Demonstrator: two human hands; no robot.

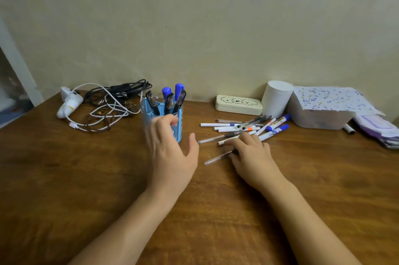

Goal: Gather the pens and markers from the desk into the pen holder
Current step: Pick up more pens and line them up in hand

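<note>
A blue pen holder (146, 109) stands at the desk's middle back with two blue-capped markers (179, 89) and several dark pens (180, 100) upright in it. My left hand (172, 152) hovers just in front of the holder, motion-blurred, with fingers apart and nothing in it. To the right lies a loose pile of white pens and blue markers (248, 127). My right hand (252, 156) rests palm down at the pile's near edge. Its thumb and fingers pinch the end of a clear pen (216, 158), which lies low on the desk and points left.
A tangle of black and white cables with a white charger (103, 104) lies at the back left. At the back right are a cream case (238, 104), a white cup (276, 98), a white box under speckled paper (323, 111) and purple papers (377, 128). Another marker (349, 129) lies beside the box.
</note>
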